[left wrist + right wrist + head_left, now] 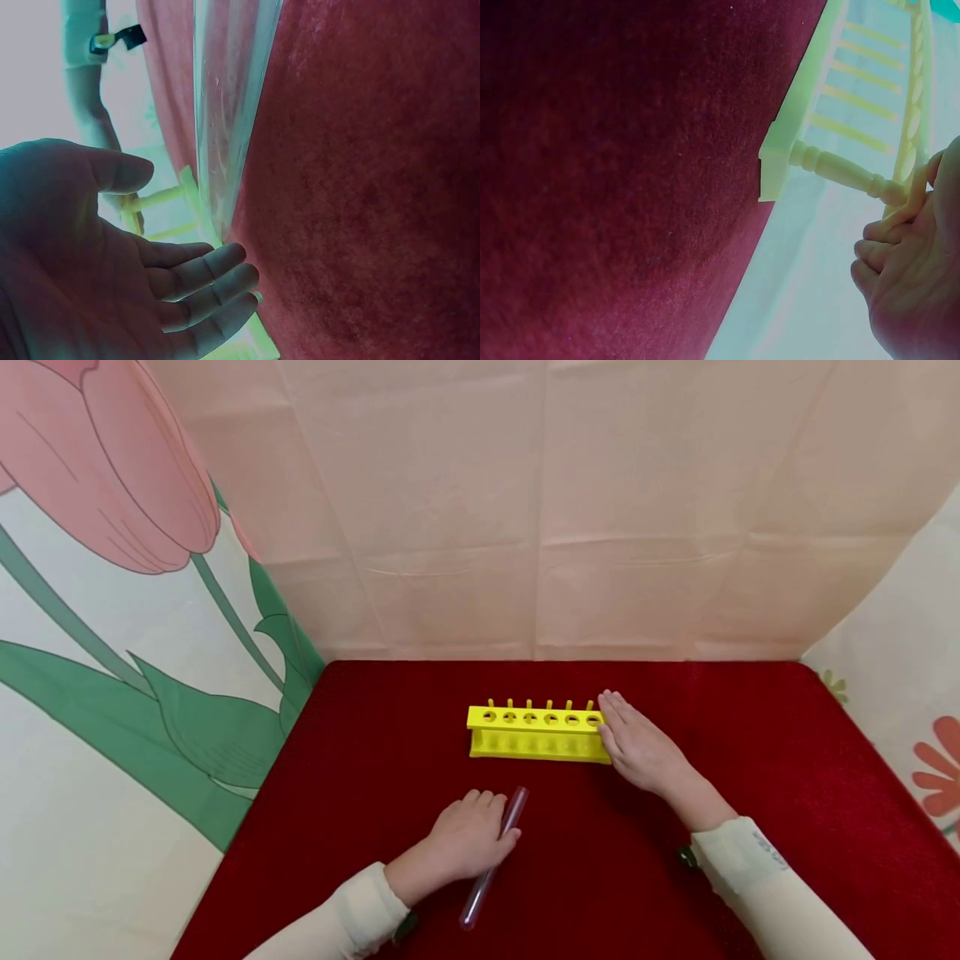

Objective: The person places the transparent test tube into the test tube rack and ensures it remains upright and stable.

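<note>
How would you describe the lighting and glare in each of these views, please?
Head view: fairly even light, with small highlights on the clear test tube; left wrist view: a cyan cast, an overexposed upper left corner, and the left hand in shade; right wrist view: a bleached backdrop, the yellow test tube rack washed out pale, and the red tablecloth darker towards the top.

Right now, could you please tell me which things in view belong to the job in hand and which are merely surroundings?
In the job:
clear test tube, at the left hand
yellow test tube rack, touched by the right hand

Surroundings:
red table covering
tulip-print cloth
pinkish backdrop
red-flower-print cloth
</note>
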Motion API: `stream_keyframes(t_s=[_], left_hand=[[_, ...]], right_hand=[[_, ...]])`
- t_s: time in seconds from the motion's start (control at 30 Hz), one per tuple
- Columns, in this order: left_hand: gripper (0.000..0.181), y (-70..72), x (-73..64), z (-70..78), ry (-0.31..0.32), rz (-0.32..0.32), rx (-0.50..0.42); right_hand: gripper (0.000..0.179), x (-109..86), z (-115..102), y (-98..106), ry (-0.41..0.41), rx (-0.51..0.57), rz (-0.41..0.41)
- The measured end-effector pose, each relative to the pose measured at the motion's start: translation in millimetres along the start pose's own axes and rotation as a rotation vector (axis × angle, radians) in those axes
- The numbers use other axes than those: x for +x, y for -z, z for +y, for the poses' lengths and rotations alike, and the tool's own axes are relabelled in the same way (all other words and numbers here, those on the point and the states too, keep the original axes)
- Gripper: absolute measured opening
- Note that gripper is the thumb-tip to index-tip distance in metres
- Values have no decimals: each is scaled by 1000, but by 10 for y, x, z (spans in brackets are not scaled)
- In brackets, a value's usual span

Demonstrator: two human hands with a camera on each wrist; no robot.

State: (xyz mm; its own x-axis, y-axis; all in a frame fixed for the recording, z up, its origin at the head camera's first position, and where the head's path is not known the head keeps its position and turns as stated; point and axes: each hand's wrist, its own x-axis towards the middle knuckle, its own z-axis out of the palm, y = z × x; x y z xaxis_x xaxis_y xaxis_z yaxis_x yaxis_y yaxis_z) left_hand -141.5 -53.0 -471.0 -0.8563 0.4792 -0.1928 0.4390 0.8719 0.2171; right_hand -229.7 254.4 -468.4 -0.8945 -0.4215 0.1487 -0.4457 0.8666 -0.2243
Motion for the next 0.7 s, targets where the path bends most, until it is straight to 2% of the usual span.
stream_keyframes(t_s=[0.33, 0.7], left_hand=[[44, -31, -23, 22, 21, 10, -44], [35, -47, -1, 25, 45, -16, -127]], right_hand=[[59, 11, 0, 1, -23, -2, -26], [59, 6, -11, 11, -28, -1, -30]])
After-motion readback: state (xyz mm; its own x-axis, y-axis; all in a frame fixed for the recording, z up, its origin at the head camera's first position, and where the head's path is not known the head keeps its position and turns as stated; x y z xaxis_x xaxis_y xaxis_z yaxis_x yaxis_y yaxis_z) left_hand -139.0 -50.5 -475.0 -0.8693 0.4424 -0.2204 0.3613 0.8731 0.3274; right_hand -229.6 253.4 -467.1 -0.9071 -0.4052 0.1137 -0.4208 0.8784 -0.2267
